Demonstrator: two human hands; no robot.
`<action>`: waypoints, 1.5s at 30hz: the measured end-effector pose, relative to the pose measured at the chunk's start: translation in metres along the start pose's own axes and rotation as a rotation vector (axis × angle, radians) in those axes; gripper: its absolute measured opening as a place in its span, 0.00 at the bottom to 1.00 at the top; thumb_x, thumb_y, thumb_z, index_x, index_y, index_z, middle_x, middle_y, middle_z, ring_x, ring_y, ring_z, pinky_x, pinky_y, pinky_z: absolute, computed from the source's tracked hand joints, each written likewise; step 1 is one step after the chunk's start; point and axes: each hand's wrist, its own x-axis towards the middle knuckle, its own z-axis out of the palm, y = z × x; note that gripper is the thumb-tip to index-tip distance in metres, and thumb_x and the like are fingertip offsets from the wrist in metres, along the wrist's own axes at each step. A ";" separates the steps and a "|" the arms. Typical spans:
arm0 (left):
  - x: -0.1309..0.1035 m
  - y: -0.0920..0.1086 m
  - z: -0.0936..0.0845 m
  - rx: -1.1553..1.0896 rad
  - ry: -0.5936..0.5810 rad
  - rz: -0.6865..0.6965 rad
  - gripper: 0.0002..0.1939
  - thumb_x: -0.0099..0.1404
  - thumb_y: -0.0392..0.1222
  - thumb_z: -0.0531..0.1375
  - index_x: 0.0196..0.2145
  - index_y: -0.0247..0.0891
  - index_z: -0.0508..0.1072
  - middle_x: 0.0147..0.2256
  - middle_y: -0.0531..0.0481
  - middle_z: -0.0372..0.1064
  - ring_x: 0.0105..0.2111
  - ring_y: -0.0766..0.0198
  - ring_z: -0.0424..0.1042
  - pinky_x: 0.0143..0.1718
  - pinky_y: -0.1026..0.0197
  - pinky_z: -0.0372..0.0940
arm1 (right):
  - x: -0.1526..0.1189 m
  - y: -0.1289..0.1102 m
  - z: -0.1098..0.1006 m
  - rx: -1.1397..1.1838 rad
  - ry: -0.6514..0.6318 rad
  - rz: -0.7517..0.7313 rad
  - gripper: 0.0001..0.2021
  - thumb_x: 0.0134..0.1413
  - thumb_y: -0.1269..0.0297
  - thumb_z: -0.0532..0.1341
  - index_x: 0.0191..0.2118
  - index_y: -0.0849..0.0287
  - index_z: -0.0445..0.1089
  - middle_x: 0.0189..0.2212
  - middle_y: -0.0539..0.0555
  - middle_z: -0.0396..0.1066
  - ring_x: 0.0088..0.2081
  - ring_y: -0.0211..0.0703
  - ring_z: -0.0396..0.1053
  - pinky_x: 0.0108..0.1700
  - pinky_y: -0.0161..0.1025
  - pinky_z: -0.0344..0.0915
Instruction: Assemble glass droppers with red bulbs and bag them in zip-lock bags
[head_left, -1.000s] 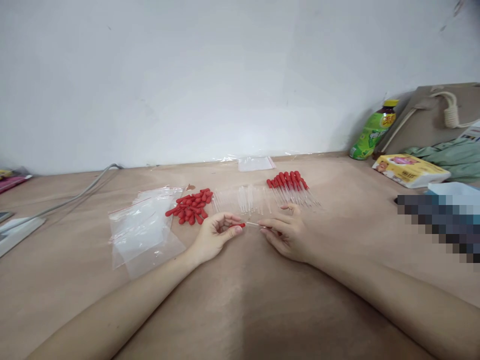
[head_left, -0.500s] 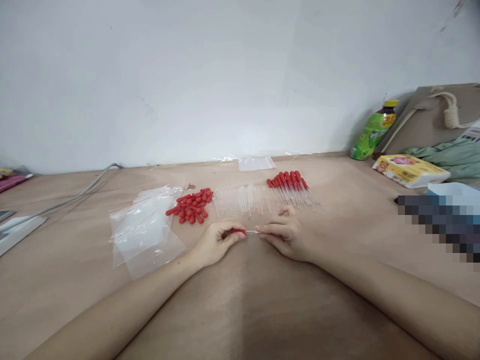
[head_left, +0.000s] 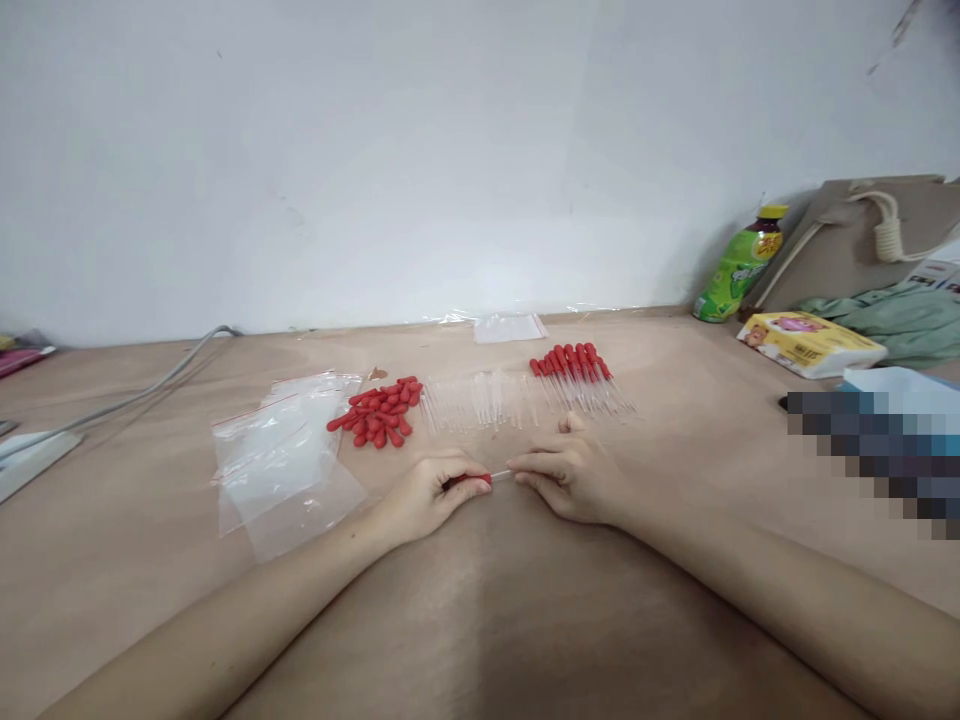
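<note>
A brown covering lay over the table [head_left: 300,610], which ran back to a pale, faintly marked wall [head_left: 375,170]. Far off to the right of the right hand [head_left: 570,478], a green bottle [head_left: 733,270] leaned near a beige bag [head_left: 832,240], with a yellow packet [head_left: 814,343] and a crumpled green cloth [head_left: 892,320] in front of them. A grey cable [head_left: 161,383] curved over the table, well to the left of the left hand [head_left: 435,492].

The left hand was closed, thumb and fingers pinching a red bulb [head_left: 480,480]. The right hand pinched a thin clear tube [head_left: 500,476] between thumb and fingertips, and the tube bridged the gap to the bulb, their ends meeting just beside the left fingertips.

Beyond the left hand, and a little to its left, sat a heap of loose red bulbs [head_left: 379,412]; farther left lay overlapping clear bags [head_left: 281,450]. A row of bare clear tubes [head_left: 480,402] lay beyond the gap between the hands, and red-capped tubes [head_left: 581,375] lay beyond the right hand.
</note>
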 end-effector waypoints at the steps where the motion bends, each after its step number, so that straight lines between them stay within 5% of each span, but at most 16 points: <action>1: 0.000 0.000 0.001 0.023 0.010 0.000 0.08 0.63 0.39 0.55 0.35 0.37 0.74 0.30 0.50 0.71 0.30 0.66 0.69 0.32 0.65 0.63 | 0.000 -0.001 0.000 -0.016 -0.002 0.006 0.10 0.55 0.67 0.54 0.36 0.55 0.73 0.26 0.50 0.72 0.24 0.33 0.60 0.35 0.40 0.43; 21: 0.000 -0.006 0.009 0.110 0.128 0.158 0.08 0.63 0.40 0.55 0.34 0.36 0.72 0.29 0.49 0.70 0.29 0.66 0.68 0.29 0.65 0.61 | 0.010 -0.018 0.004 0.101 -0.158 0.186 0.13 0.58 0.65 0.50 0.27 0.60 0.69 0.22 0.48 0.70 0.23 0.32 0.57 0.34 0.37 0.43; 28: 0.003 -0.008 0.006 0.165 0.186 0.164 0.12 0.60 0.41 0.58 0.43 0.38 0.69 0.37 0.46 0.70 0.36 0.62 0.69 0.37 0.60 0.64 | 0.016 -0.022 -0.014 -0.023 -0.245 0.182 0.13 0.57 0.65 0.51 0.27 0.60 0.69 0.25 0.51 0.71 0.29 0.36 0.62 0.37 0.38 0.47; 31: 0.002 -0.012 0.004 0.210 0.265 0.073 0.25 0.58 0.43 0.60 0.52 0.40 0.60 0.44 0.44 0.65 0.42 0.59 0.66 0.41 0.57 0.64 | 0.019 -0.017 -0.027 0.034 -0.296 0.307 0.09 0.52 0.67 0.54 0.30 0.56 0.73 0.26 0.50 0.72 0.31 0.38 0.64 0.37 0.37 0.51; 35: 0.000 -0.016 0.004 0.177 0.250 -0.013 0.25 0.58 0.43 0.59 0.52 0.40 0.57 0.41 0.46 0.64 0.34 0.63 0.66 0.35 0.59 0.66 | 0.026 0.013 -0.037 0.190 -0.302 0.662 0.12 0.50 0.62 0.54 0.29 0.57 0.74 0.23 0.49 0.71 0.25 0.37 0.65 0.27 0.33 0.54; 39: 0.001 -0.015 0.004 0.153 0.194 0.017 0.22 0.59 0.40 0.58 0.50 0.40 0.59 0.38 0.48 0.63 0.31 0.66 0.65 0.30 0.63 0.64 | 0.042 0.046 -0.036 -0.097 -0.124 0.872 0.11 0.47 0.59 0.55 0.25 0.57 0.72 0.23 0.51 0.71 0.27 0.40 0.66 0.28 0.35 0.55; 45: 0.001 -0.010 0.002 0.161 0.134 0.030 0.14 0.60 0.38 0.57 0.45 0.39 0.66 0.37 0.47 0.63 0.31 0.66 0.65 0.31 0.63 0.64 | 0.065 0.063 -0.016 -0.414 -0.153 0.950 0.16 0.51 0.61 0.50 0.25 0.60 0.72 0.25 0.55 0.70 0.33 0.44 0.67 0.34 0.38 0.57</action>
